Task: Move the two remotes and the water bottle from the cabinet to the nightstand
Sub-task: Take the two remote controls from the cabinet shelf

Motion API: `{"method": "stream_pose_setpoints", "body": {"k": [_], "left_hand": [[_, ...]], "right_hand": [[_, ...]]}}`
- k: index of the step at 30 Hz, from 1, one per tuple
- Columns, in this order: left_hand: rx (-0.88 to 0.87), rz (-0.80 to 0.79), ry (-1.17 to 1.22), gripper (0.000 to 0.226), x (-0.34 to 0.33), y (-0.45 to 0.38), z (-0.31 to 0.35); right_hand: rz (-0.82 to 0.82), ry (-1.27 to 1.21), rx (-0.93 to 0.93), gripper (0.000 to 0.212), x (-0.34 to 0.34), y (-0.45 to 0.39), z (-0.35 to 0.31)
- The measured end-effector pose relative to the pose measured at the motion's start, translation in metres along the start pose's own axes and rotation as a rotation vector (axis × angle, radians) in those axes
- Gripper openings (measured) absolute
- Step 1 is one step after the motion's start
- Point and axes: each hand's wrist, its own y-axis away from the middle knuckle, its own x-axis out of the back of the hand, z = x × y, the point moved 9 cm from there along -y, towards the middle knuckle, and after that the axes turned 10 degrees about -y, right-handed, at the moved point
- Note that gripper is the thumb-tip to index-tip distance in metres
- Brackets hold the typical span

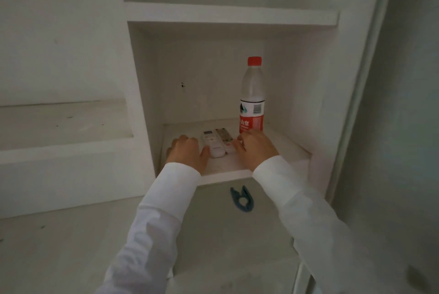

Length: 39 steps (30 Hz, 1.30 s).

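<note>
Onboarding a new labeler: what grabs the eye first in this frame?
The water bottle with its red cap, upright at the back right of the white cabinet shelf. Next, the left hand and right hand flanking two white remotes lying side by side. Below the shelf lies a blue clip.

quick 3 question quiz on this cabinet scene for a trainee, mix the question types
1. True or false: the water bottle lies on its side.
2. What sits between the left hand and the right hand?
A. two remotes
B. a cup
C. a book
3. Fill in: the blue clip lies on the surface ____ the shelf.

Key: 1 false, it stands upright; 2 A, the two remotes lie side by side; 3 below.
</note>
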Motion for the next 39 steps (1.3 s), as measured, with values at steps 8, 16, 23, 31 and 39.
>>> {"method": "stream_pose_setpoints", "body": {"k": [8,16,23,31,39], "left_hand": [[0.047,-0.029,-0.157,0.051,-0.022,-0.034,0.009],[0.098,-0.043,-0.063,0.051,-0.031,-0.039,0.012],[0.191,-0.048,0.235,0.038,-0.024,-0.022,0.011],[0.335,-0.096,0.517,0.056,-0.026,-0.005,0.004],[0.275,-0.063,0.874,0.031,-0.015,0.037,0.006]], "right_hand": [[0.017,0.042,-0.101,0.038,-0.015,-0.016,0.006],[-0.023,-0.059,-0.175,0.034,-0.025,-0.022,0.015],[-0.014,-0.247,-0.25,0.042,-0.029,-0.018,0.028],[-0.077,-0.553,-0.325,0.029,-0.02,-0.01,0.03],[-0.233,-1.017,-0.398,0.014,-0.027,0.022,0.027]]}}
